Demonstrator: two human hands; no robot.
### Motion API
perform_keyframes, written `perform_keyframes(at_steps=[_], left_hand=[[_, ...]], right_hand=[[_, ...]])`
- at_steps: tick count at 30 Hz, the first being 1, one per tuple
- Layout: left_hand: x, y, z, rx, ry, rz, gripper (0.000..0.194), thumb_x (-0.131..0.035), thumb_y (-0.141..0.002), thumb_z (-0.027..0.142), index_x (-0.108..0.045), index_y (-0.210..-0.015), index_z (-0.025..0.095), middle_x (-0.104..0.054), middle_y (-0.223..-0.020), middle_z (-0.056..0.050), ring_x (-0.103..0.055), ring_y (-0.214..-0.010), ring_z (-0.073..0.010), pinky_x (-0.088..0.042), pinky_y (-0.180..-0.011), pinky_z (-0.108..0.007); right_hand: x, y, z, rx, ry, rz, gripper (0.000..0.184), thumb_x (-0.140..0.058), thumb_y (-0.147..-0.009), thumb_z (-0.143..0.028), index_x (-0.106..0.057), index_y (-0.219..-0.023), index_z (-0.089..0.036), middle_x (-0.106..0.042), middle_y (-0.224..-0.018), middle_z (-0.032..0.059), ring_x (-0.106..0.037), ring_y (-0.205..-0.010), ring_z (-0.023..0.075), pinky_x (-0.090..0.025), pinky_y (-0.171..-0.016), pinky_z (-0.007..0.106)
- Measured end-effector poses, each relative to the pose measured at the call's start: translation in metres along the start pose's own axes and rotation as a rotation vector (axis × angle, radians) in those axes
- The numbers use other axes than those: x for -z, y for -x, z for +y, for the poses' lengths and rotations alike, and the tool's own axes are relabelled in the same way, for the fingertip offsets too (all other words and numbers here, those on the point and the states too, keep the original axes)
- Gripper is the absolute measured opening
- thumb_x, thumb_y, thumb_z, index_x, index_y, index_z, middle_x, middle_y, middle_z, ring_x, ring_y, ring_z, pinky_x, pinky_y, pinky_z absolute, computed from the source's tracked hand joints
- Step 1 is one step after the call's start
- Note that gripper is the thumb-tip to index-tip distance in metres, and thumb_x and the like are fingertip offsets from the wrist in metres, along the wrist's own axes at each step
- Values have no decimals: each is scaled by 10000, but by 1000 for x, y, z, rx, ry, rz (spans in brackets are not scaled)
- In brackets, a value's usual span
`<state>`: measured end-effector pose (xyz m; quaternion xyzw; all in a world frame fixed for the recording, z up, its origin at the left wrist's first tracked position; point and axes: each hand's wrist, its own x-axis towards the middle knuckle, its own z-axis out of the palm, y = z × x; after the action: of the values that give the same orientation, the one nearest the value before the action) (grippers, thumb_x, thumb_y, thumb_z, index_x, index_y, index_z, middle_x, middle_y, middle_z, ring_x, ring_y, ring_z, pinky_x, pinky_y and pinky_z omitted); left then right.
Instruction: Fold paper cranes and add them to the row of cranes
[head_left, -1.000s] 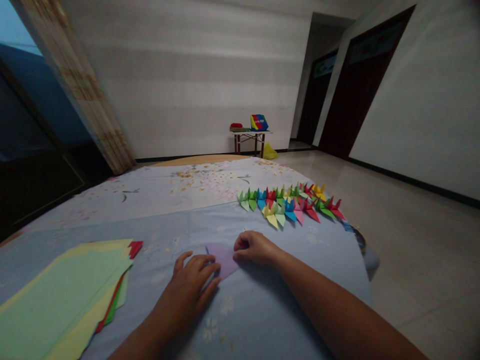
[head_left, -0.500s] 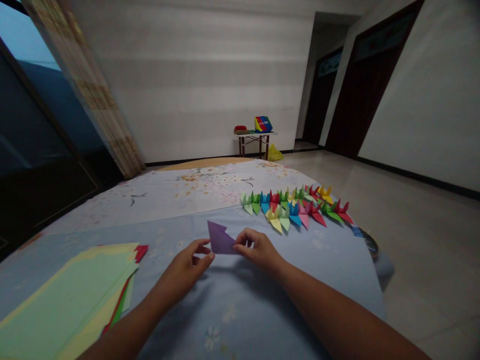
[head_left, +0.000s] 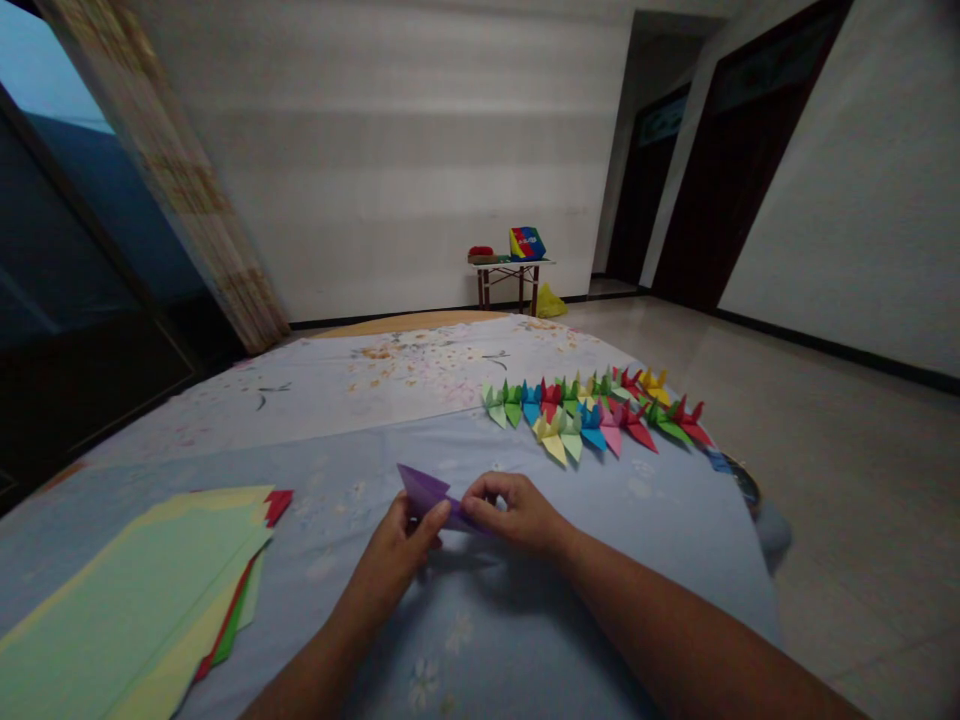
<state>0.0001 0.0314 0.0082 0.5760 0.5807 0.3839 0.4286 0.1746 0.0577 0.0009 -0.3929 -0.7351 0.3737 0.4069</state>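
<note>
Blue tablecloth [head_left: 352, 450] bears all listed items. Paper stack [head_left: 135, 575] lies left, folded paper birds [head_left: 592, 430] stand ahead right; neither blocks the hands. Left hand [head_left: 409, 545] has shifted from edge contact to a closed thumb-and-finger pinch; right hand [head_left: 510, 508] keeps its pinch opposite. Purple paper [head_left: 422, 484], between them, now tilts flatter, apparently better secured for two-handed handling
</note>
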Motion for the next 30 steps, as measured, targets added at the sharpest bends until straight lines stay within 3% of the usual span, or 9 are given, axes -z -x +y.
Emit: perform_keyframes(at_steps=[3, 5, 10, 15, 23, 30], left_hand=[[-2, 2, -4, 21, -10, 7, 470, -539, -708, 560, -498, -930, 148, -536, -572, 35, -514, -473, -137, -387, -450, -246], [-1, 3, -3, 27, -12, -6, 489, -546, -708, 553, -495, -977, 148, -536, -575, 39, -509, -469, -136, -388, -448, -245], [2, 6, 0, 5, 15, -40, 479, -581, -703, 483, -522, -1040, 147, -636, -784, -42, -600, -700, -200, -452, -583, -278], [5, 7, -2, -60, 57, -116, 421, -586, -720, 421, -517, -1030, 145, -639, -900, -69, -593, -888, -233, -453, -775, -329], [6, 8, 4, -14, 50, -141, 418, -555, -725, 466, -494, -988, 147, -640, -892, -73, -606, -793, -219, -448, -590, -274], [7, 8, 5, -4, 68, -169, 481, -567, -716, 484, -491, -1059, 155, -639, -958, -91, -607, -799, -223, -452, -579, -272]], right_hand=[[0, 1, -2, -58, -67, -53, 208, -565, -766, -322, -643, -704, -140, -569, -583, -16, -462, -529, 81, -354, -525, 201], [1, 1, -1, -93, -100, -74, 218, -595, -747, -349, -643, -712, -139, -564, -570, -18, -451, -513, 78, -350, -513, 199], [2, 1, 1, -124, -173, -113, 239, -653, -703, -372, -643, -746, -137, -571, -601, -9, -432, -522, 71, -355, -525, 201], [-1, 1, 5, -167, -211, -147, 262, -682, -670, -367, -647, -777, -130, -567, -619, -14, -427, -539, 67, -351, -526, 195], [-1, 2, 3, -201, -247, -123, 312, -726, -616, -398, -639, -772, -142, -563, -618, -23, -433, -542, 67, -358, -519, 196], [-4, -1, 7, -298, -473, -153, 392, -767, -531, -422, -607, -746, -135, -604, -649, -17, -524, -560, 81, -409, -567, 216]])
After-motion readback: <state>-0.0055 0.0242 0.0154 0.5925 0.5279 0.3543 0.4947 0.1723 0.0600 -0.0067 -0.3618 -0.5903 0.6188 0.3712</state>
